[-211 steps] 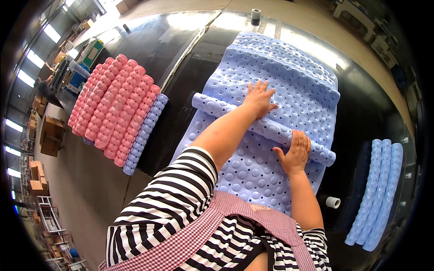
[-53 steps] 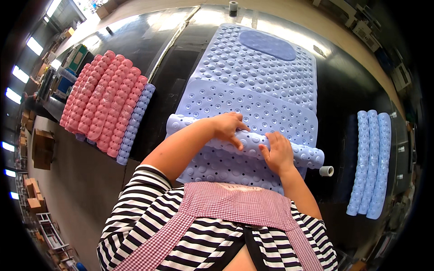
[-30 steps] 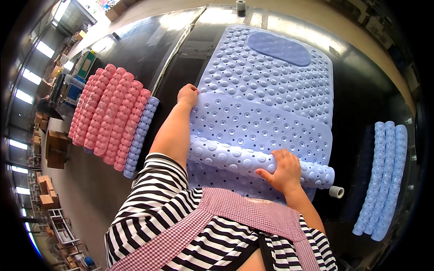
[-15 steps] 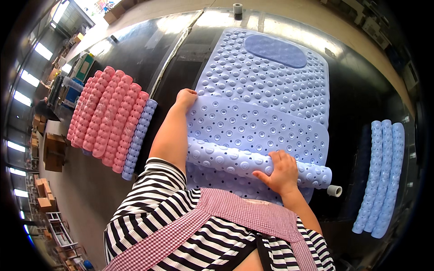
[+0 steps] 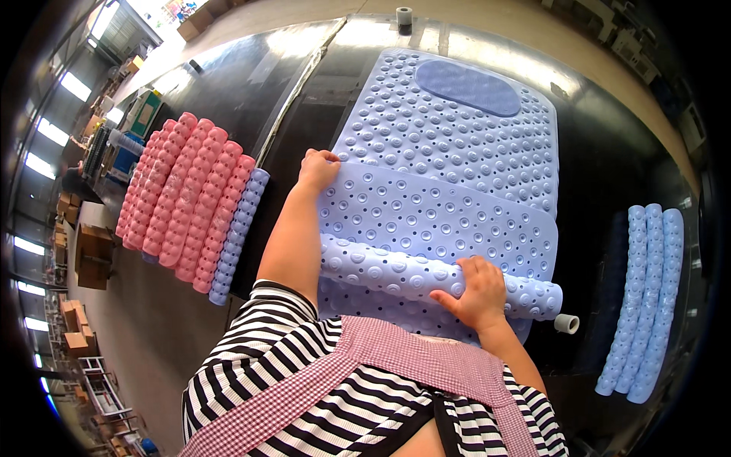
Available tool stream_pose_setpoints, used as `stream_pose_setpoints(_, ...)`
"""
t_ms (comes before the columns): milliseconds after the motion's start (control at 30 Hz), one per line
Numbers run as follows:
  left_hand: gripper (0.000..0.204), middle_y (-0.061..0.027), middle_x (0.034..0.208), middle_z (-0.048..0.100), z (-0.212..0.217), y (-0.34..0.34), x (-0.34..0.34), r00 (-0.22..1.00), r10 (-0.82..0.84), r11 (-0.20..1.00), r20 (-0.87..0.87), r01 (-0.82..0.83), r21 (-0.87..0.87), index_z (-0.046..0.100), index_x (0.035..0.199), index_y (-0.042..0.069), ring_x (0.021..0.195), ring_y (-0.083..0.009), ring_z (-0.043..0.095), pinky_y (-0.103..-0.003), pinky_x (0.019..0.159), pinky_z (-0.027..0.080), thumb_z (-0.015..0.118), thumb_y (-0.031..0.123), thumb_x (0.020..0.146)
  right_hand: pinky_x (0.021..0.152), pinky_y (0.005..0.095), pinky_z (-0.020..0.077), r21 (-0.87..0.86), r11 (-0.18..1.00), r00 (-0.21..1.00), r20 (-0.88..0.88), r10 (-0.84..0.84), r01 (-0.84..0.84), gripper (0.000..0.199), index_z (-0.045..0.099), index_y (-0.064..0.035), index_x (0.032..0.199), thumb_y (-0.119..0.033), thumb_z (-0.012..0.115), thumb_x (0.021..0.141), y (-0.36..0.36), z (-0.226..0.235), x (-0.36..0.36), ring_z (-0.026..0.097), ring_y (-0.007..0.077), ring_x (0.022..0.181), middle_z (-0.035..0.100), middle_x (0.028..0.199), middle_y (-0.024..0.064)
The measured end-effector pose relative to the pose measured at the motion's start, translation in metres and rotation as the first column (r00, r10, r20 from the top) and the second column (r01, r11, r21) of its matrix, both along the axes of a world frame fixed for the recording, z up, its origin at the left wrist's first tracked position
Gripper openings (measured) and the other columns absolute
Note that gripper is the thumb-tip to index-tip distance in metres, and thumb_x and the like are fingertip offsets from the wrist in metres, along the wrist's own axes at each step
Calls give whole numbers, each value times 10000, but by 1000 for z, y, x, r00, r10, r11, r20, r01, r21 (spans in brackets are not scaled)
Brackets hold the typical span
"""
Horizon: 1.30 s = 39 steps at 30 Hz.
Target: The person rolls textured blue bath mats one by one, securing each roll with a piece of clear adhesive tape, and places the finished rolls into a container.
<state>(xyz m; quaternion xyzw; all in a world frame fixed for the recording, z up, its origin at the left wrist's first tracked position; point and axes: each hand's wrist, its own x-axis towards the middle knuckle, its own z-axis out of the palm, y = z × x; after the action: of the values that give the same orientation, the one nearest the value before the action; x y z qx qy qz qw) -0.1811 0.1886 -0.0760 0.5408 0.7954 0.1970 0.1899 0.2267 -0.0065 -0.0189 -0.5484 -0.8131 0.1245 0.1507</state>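
Observation:
A light-blue bumpy bath mat (image 5: 487, 165) with a darker oval patch lies flat on the black table. Over its near half lies a blue mat flap (image 5: 438, 213), its underside with round suction cups turned up. My left hand (image 5: 318, 169) is closed on the flap's far left corner. Nearer to me, a rolled part of blue mat (image 5: 381, 269) runs from left to right across the flap. My right hand (image 5: 480, 293) grips this roll near its right end, fingers over the top and thumb apart on the near side. More blue mat shows between the roll and my apron.
Several pink rolled mats (image 5: 183, 198) and a blue rolled mat (image 5: 240, 236) lie side by side at left. Three blue rolls (image 5: 642, 301) lie at right. One tape roll (image 5: 566, 324) sits by my right hand, another tape roll (image 5: 404, 15) at the far edge. Cardboard boxes (image 5: 93, 255) stand beyond the table.
Almost nothing differs; the whole view has shifted slightly. Both hands keep their places on the mat, with a small change in the left hand's finger pose at the corner.

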Motion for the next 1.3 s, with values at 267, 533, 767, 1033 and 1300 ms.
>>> stream_pose_setpoints(267, 178, -122, 1195, 607, 2, 4, -13, 991, -137, 988, 5, 136, 67, 805, 922, 153, 1207, -324, 569, -419, 1060, 474, 744, 238, 778, 937, 452, 454, 2, 1000, 1000, 4, -2, 2, 766, 652, -63, 1130, -702, 758, 720, 0, 0, -1, 593, 326, 1030, 619, 1069, 118)
stream_pose_setpoints(533, 225, -128, 991, 737, 4, 3, -4, 969, -203, 970, 141, 179, 165, 792, 972, 66, 913, -295, 707, -366, 864, 555, 718, 182, 794, 908, 442, 463, 33, 999, 1000, 1, -2, 2, 740, 645, -75, 1110, -691, 763, 719, 1, 2, -2, 600, 316, 1008, 612, 1042, 109)
stream_pose_setpoints(767, 307, -163, 1006, 765, 23, -3, 8, 977, -211, 977, -13, 211, 14, 795, 1060, 94, 956, -328, 728, -405, 892, 567, 660, 236, 823, 902, 437, 467, 51, 999, 1000, -17, 5, -4, 729, 646, -76, 1107, -685, 760, 724, 1, 0, -1, 601, 315, 1008, 613, 1041, 106)
stream_pose_setpoints(1033, 254, -116, 1016, 749, 15, 2, 31, 889, -187, 976, -418, 215, 20, 791, 880, 98, 968, -333, 711, -452, 858, 555, 592, 252, 843, 889, 431, 467, 90, 996, 1000, -26, 8, -6, 726, 645, -77, 1103, -686, 756, 724, 0, 0, -1, 599, 313, 986, 611, 1037, 105)
stream_pose_setpoints(1300, 269, -106, 879, 755, 0, 2, -9, 983, -182, 982, -30, 183, 54, 784, 967, 41, 799, -232, 707, -350, 760, 547, 565, 143, 849, 887, 434, 466, 92, 996, 999, -38, -3, 6, 714, 646, -77, 1076, -680, 765, 714, 0, -1, -1, 596, 313, 972, 606, 1017, 102)
